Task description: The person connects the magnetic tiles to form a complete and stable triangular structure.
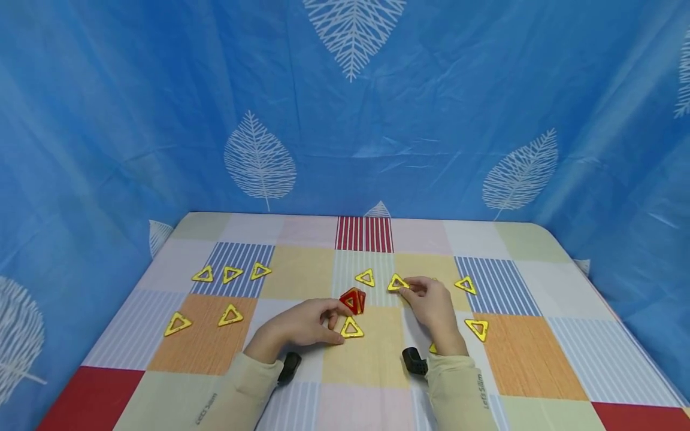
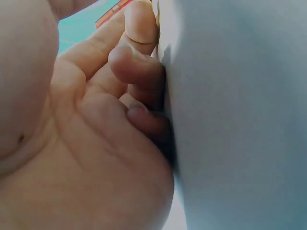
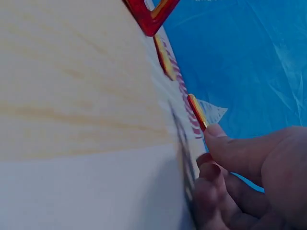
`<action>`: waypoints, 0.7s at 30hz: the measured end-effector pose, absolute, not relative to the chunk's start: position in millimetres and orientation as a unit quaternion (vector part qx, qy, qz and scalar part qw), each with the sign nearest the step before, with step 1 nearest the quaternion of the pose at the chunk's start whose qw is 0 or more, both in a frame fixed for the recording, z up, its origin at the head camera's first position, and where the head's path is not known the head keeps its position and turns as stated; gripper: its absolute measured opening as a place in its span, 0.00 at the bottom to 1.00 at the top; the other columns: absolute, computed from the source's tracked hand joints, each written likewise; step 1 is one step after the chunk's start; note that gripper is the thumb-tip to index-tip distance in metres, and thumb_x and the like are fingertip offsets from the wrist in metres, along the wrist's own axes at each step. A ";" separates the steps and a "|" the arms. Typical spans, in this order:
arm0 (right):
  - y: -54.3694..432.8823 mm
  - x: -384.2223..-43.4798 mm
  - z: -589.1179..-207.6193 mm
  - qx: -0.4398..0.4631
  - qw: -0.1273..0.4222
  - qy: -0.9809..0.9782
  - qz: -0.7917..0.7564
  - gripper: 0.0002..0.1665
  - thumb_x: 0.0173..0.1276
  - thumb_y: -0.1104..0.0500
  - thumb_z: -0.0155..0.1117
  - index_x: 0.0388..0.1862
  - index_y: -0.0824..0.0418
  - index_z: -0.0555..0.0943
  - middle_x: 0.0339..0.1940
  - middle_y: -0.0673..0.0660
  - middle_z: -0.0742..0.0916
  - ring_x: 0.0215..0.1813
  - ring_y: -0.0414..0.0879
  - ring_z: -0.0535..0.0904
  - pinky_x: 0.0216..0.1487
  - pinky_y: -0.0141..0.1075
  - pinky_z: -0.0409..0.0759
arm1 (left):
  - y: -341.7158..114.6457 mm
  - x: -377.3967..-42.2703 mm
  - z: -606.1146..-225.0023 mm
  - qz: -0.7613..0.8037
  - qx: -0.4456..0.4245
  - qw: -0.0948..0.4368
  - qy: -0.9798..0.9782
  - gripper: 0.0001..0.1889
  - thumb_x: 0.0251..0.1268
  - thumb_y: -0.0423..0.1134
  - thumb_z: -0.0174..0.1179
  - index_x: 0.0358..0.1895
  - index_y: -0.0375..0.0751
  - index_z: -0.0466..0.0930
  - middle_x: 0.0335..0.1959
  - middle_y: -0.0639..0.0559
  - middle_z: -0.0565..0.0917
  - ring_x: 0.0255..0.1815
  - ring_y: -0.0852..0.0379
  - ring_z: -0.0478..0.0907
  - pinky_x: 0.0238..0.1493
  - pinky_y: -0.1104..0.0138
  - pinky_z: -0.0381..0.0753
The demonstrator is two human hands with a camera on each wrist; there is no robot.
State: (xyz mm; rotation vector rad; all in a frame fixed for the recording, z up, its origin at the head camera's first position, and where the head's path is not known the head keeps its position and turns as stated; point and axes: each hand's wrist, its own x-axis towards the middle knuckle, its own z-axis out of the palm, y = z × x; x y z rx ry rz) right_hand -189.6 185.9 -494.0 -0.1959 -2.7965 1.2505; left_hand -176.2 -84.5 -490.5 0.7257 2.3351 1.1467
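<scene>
My right hand (image 1: 430, 302) pinches the corner of a yellow triangle tile (image 1: 393, 285), a flat frame with an open middle. In the right wrist view this tile (image 3: 196, 109) shows edge-on, raised off the tablecloth, at the tip of the thumb (image 3: 216, 131). My left hand (image 1: 306, 323) rests on the table, its index finger reaching to a small red pyramid-like block of triangle tiles (image 1: 351, 300). Its other fingers (image 2: 139, 72) curl loosely against the cloth. Just beyond the left thumb lies another yellow triangle tile (image 1: 359, 333).
Several yellow triangle tiles (image 1: 230, 314) lie spread at the left. Others (image 1: 477, 328) lie at the right, some partly hidden by the right arm. One more tile (image 1: 365, 277) lies behind the red block. A patchwork cloth (image 1: 377, 365) covers the table; a blue curtain (image 1: 377, 137) hangs behind.
</scene>
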 end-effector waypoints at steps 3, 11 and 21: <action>186.0 -188.6 -489.6 -0.055 0.014 -0.910 0.411 0.16 0.70 0.59 0.69 0.54 0.64 0.86 0.43 0.58 0.87 0.44 0.50 0.83 0.44 0.45 0.80 | -83.0 -175.5 -489.9 0.415 0.256 0.218 0.845 0.20 0.61 0.39 0.73 0.56 0.42 0.81 0.28 0.55 0.75 0.28 0.60 0.67 0.34 0.64 0.68; 192.9 -185.4 -478.7 0.031 -0.057 -0.877 0.476 0.12 0.68 0.64 0.70 0.49 0.66 0.87 0.34 0.56 0.89 0.30 0.47 0.82 0.33 0.38 0.80 | -79.4 -175.2 -489.4 0.391 0.274 0.199 0.856 0.22 0.65 0.38 0.69 0.62 0.44 0.80 0.24 0.56 0.73 0.25 0.61 0.67 0.34 0.64 0.69; 203.2 -181.0 -476.1 0.173 -0.208 -0.832 0.484 0.11 0.65 0.62 0.74 0.45 0.66 0.89 0.36 0.56 0.90 0.34 0.45 0.84 0.35 0.35 0.81 | -81.1 -175.5 -490.4 0.383 0.286 0.208 0.853 0.22 0.64 0.37 0.70 0.62 0.48 0.83 0.30 0.55 0.75 0.29 0.60 0.68 0.33 0.66 0.68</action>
